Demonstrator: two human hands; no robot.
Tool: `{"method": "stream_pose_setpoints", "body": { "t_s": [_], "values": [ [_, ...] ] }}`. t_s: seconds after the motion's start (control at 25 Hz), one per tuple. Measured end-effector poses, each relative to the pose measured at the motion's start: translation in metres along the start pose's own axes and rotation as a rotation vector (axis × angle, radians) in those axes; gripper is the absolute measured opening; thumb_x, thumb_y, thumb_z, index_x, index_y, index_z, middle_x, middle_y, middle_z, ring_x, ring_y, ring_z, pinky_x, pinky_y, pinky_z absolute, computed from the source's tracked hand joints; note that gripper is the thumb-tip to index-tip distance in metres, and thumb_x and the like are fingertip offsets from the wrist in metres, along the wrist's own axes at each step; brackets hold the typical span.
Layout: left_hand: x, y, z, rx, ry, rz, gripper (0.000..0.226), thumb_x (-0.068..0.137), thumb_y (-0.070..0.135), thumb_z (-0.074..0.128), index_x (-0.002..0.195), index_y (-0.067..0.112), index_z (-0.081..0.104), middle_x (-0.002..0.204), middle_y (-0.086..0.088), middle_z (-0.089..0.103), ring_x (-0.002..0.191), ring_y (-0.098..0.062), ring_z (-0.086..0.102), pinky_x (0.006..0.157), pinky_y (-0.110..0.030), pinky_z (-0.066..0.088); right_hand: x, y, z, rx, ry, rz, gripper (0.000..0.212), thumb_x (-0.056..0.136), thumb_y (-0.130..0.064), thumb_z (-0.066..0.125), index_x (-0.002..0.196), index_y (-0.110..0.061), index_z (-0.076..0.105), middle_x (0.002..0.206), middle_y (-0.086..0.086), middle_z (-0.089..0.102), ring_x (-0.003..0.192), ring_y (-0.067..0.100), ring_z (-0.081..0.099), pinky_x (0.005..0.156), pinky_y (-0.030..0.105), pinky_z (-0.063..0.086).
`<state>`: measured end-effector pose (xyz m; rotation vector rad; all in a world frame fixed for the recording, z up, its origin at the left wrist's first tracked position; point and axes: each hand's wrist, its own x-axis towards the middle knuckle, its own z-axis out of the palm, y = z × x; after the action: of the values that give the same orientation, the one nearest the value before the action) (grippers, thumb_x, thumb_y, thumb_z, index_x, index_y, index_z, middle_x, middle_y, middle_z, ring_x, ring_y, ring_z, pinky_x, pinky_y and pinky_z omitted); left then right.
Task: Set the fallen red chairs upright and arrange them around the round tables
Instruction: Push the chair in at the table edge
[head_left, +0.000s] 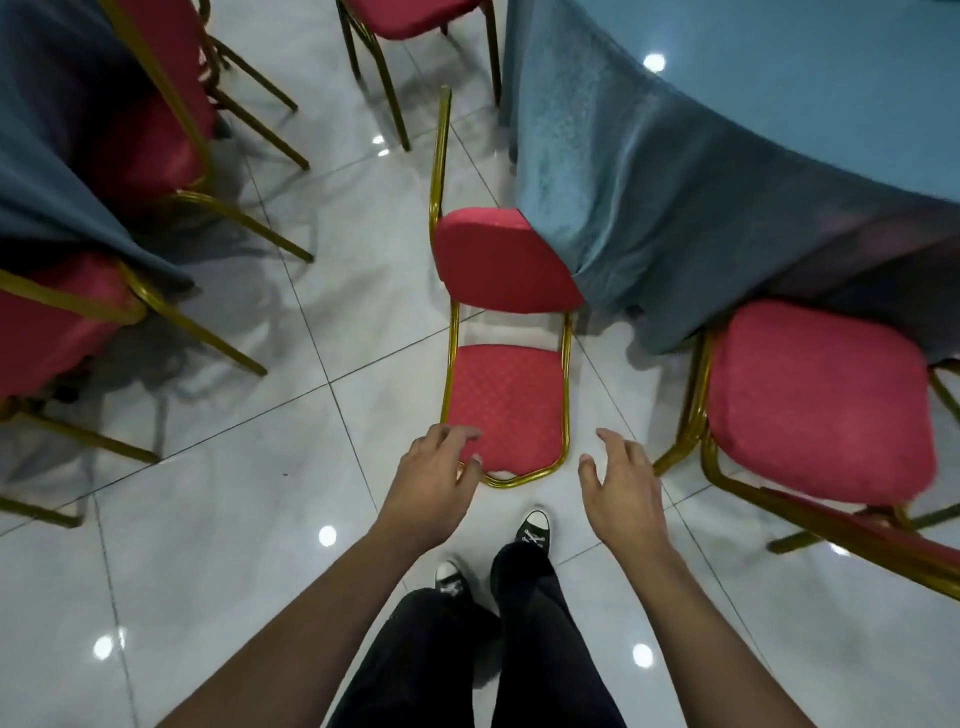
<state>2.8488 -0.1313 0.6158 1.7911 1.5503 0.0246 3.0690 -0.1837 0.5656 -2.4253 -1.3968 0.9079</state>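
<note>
A red chair with a gold frame (506, 405) lies on its back on the tiled floor, its backrest nearest me and its seat partly under the blue tablecloth. One leg sticks up and away at the left. My left hand (434, 475) hovers over the backrest's left top corner with relaxed, slightly curled fingers; whether it touches the chair is unclear. My right hand (621, 483) is spread just right of the backrest, apart from the frame and holding nothing. The round table with the blue cloth (675, 197) stands at the upper right.
An upright red chair (815, 395) stands close on the right at the table. Another chair (410, 21) stands at the top centre. Two more red chairs (62, 317) sit at a second blue-clothed table (57, 171) on the left. My feet are right behind the fallen chair.
</note>
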Motion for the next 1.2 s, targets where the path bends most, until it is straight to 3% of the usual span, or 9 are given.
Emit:
{"method": "stream_pose_setpoints", "body": {
  "t_s": [0.16,0.36,0.56,0.68,0.8,0.92,1.04,1.2],
  "values": [
    [0.054,-0.062,0.018,-0.033,-0.036,-0.048,0.035,0.103,0.029,0.045,0.137,0.023,0.051,0.137,-0.001,0.05,0.123,-0.022,0.047,0.105,-0.037,0.039,0.056,0.005,0.056,0.021,-0.011,0.053,0.044,0.101,-0.035,0.048,0.143,-0.02,0.046,0.137,0.014,0.051,0.121,0.033,0.051,0.105,0.051,0.042],
    [0.146,-0.171,0.096,-0.018,-0.086,-0.063,0.036,0.102,0.026,0.046,0.138,0.026,0.049,0.134,0.001,0.051,0.119,-0.02,0.049,0.101,-0.035,0.041,0.138,0.04,0.185,0.099,0.022,0.116,0.041,0.101,-0.033,0.052,0.141,-0.024,0.046,0.132,0.013,0.052,0.114,0.034,0.055,0.098,0.053,0.048],
    [0.26,-0.285,0.224,0.025,-0.143,-0.071,0.044,0.102,0.029,0.045,0.146,0.027,0.04,0.134,-0.006,0.049,0.118,-0.026,0.05,0.101,-0.04,0.044,0.228,0.115,0.345,0.209,-0.006,0.2,0.047,0.1,-0.031,0.053,0.145,-0.023,0.041,0.127,0.013,0.052,0.114,0.03,0.053,0.09,0.035,0.041],
    [0.328,-0.348,0.306,0.033,-0.135,-0.083,0.052,0.101,0.028,0.046,0.151,0.031,0.032,0.14,-0.014,0.044,0.123,-0.037,0.05,0.104,-0.05,0.044,0.288,0.177,0.421,0.218,0.045,0.279,0.057,0.098,-0.035,0.053,0.15,-0.021,0.035,0.137,0.019,0.047,0.122,0.039,0.05,0.095,0.042,0.044],
    [0.382,-0.404,0.37,0.07,-0.107,-0.161,0.059,0.101,0.034,0.042,0.155,0.039,0.02,0.151,-0.024,0.029,0.132,-0.049,0.041,0.107,-0.059,0.04,0.331,0.232,0.474,0.189,0.094,0.424,0.072,0.097,-0.049,0.05,0.158,-0.029,0.018,0.151,0.019,0.033,0.131,0.045,0.045,0.104,0.054,0.042],
    [0.407,-0.442,0.407,-0.096,-0.104,-0.203,0.064,0.102,0.038,0.045,0.155,0.05,0.012,0.149,-0.024,0.031,0.132,-0.048,0.042,0.109,-0.06,0.04,0.357,0.268,0.507,0.195,0.081,0.468,0.077,0.094,-0.057,0.053,0.158,-0.035,0.014,0.151,0.018,0.035,0.134,0.045,0.042,0.108,0.054,0.039],
    [0.415,-0.447,0.417,-0.407,-0.025,-0.26,0.061,0.097,0.039,0.058,0.146,0.06,0.028,0.14,-0.013,0.042,0.127,-0.034,0.05,0.11,-0.052,0.044,0.369,0.284,0.513,0.348,0.065,0.462,0.082,0.088,-0.065,0.06,0.155,-0.036,0.022,0.145,0.013,0.045,0.128,0.038,0.051,0.108,0.053,0.045],
    [0.396,-0.44,0.389,-0.478,-0.029,-0.254,0.056,0.093,0.042,0.066,0.137,0.062,0.038,0.134,-0.012,0.047,0.121,-0.034,0.054,0.104,-0.052,0.049,0.355,0.276,0.48,0.435,0.017,0.491,0.081,0.082,-0.069,0.065,0.149,-0.034,0.036,0.133,0.007,0.06,0.118,0.032,0.06,0.102,0.045,0.049]
  ]
}}
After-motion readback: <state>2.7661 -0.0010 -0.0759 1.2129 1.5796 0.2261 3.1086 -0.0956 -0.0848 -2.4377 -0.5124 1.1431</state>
